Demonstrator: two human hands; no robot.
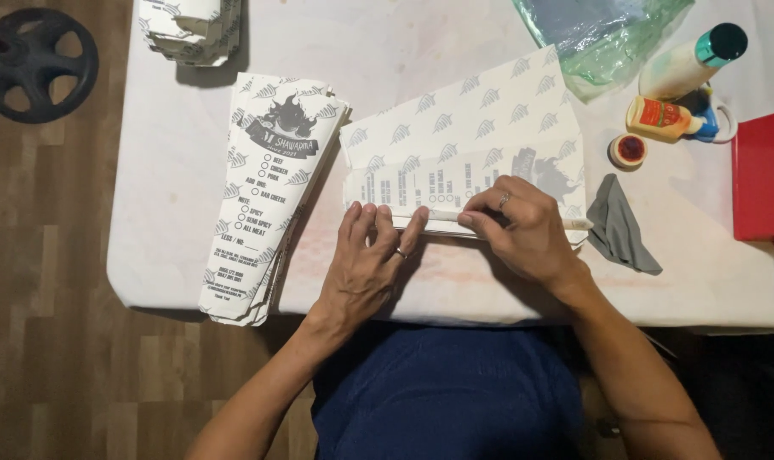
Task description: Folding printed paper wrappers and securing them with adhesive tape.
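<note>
A person is pressing both hands on a flat printed paper sleeve [464, 162] lying mid-surface. The left hand [366, 264], fingers spread open, is pinning its near edge. The right hand [523, 226] is pinching that edge closed. A stack of matching sleeves [268, 187] is sitting just left of it; a grey cloth [621, 230] is lying right.
</note>
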